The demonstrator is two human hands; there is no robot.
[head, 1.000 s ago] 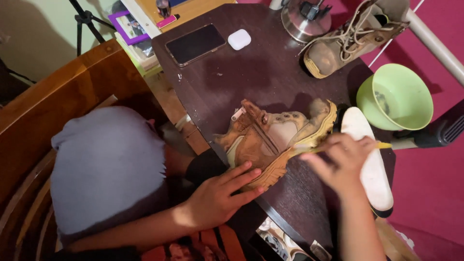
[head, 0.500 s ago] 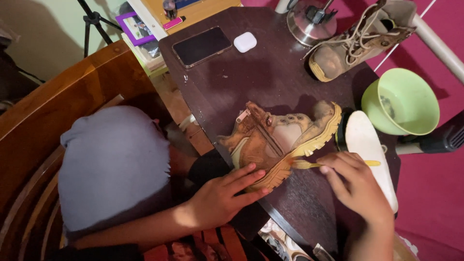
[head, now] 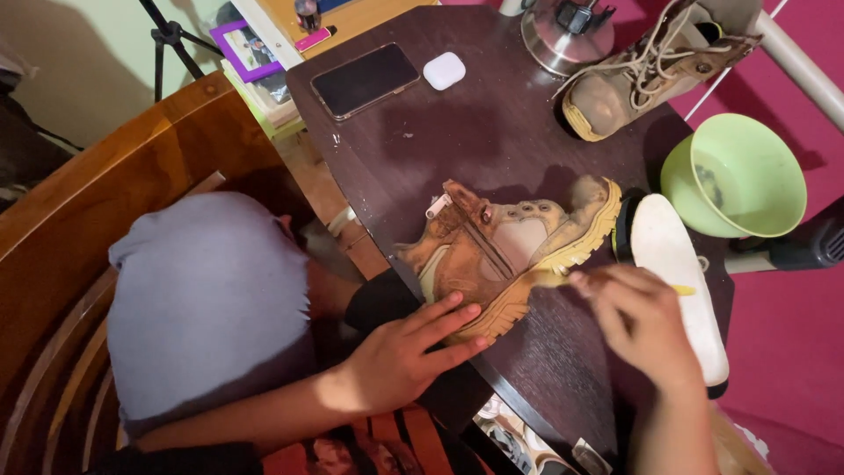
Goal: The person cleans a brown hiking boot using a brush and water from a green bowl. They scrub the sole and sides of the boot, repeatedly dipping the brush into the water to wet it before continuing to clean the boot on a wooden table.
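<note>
Your left hand lies flat, fingers spread, pressing the sole of the tan boot down near the front edge of the dark table; it grips nothing, only pins the boot, which rests on its side with the sole turned toward you. Your right hand is closed around a thin yellow brush, its tip touching the sole's edge just beside the heel. By the look of it, you are in the middle of scrubbing the rim of the sole, with most of that rim yet to be covered. The next stroke calls for a firm hold from the flat hand so the boot does not slide, and short passes along the ridged edge. Just beside your right hand, at the table's right edge, a white insole lies flat, and beyond it stands a green bowl. The second boot sits upright at the far right corner, next to a metal pot. A black phone and a small white case rest near the far left edge, well apart from the work.
</note>
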